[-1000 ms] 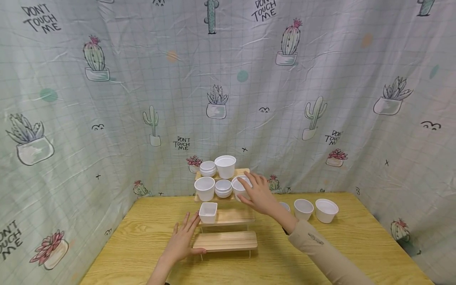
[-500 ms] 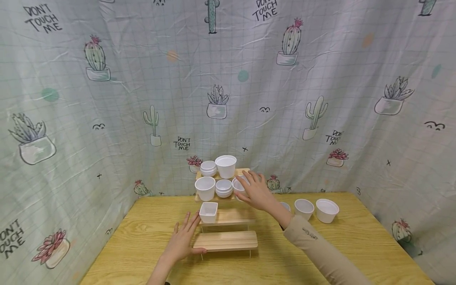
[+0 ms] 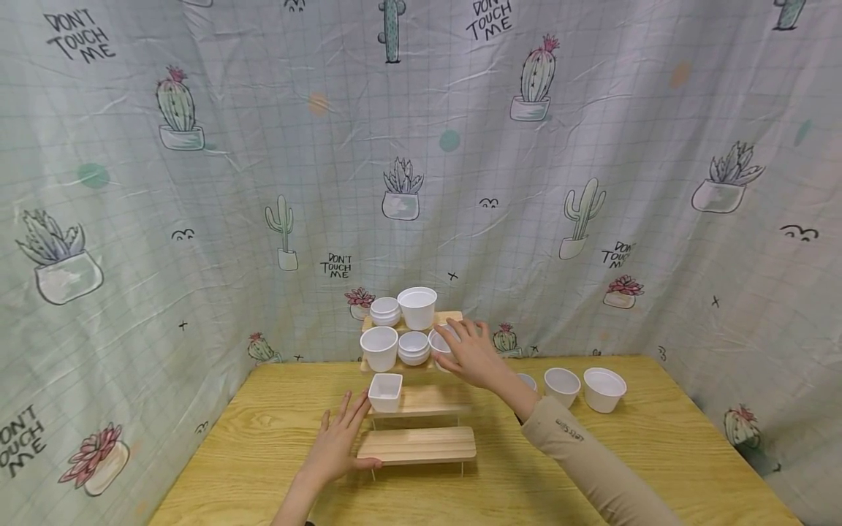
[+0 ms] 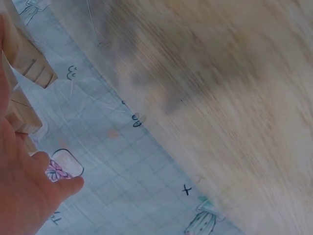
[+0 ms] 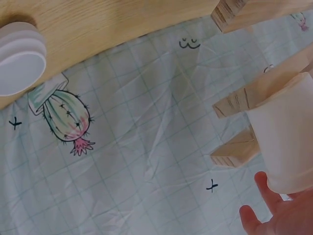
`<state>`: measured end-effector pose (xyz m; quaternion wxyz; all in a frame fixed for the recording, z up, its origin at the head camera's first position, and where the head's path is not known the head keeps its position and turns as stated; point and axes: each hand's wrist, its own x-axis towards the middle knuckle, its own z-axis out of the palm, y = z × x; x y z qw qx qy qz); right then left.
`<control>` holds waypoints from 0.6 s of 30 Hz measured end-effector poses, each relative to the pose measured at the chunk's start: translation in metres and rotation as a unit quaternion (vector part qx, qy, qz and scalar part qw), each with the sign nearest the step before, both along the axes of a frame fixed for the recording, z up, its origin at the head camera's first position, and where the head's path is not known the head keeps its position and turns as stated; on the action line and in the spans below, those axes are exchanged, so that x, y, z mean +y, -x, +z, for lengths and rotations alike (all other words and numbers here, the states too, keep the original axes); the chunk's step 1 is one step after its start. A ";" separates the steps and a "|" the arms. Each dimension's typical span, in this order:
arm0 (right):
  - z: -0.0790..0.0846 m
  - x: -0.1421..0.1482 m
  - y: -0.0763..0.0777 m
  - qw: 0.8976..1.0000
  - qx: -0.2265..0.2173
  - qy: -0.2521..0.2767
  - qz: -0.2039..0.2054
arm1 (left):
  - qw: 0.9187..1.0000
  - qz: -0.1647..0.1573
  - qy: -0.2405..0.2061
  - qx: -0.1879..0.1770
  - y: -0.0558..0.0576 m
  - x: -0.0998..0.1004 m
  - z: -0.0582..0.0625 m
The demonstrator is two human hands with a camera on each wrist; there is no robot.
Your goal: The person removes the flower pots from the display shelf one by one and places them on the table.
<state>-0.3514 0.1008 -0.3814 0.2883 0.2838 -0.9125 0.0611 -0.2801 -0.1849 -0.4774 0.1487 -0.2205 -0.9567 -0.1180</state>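
Observation:
My right hand (image 3: 476,359) holds a round white plastic pot (image 5: 288,137) by its rim, at the right end of the second-highest step of a wooden tiered stand (image 3: 417,444). The right wrist view shows that pot's base right at the step, and two fingers (image 5: 264,188) reaching past its rim. Fingers spread, my left hand (image 3: 335,442) rests against the stand's left side, its thumb on the lowest step. Near its fingertips, a small square white pot (image 3: 384,392) stands on the step above. Left of the held pot are a small ridged bowl (image 3: 414,349) and another round pot (image 3: 379,349).
The top step bears a small ridged bowl (image 3: 384,311) and a tall round pot (image 3: 418,308). On the table to the right stand two white pots (image 3: 561,386) and a smaller one (image 3: 527,380), partly behind my right arm. A patterned curtain (image 3: 421,241) surrounds the table.
My right hand has shifted very slightly at the pot's rim, and the right forearm has moved a little left. My left hand and the pots stay where they were.

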 end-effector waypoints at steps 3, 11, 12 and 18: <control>0.000 0.000 0.000 1.000 0.011 -0.003 0.002 | 1.000 0.007 0.006 0.016 0.000 0.000 -0.001; -0.001 0.001 -0.001 1.000 0.022 -0.004 0.001 | 0.999 0.027 -0.002 0.022 -0.004 0.002 -0.004; -0.001 0.001 -0.001 1.000 0.026 -0.004 0.001 | 0.999 0.026 -0.003 0.023 -0.005 0.002 -0.004; -0.002 0.002 -0.003 0.999 0.036 -0.002 0.007 | 0.999 0.026 -0.002 0.028 -0.005 0.002 -0.005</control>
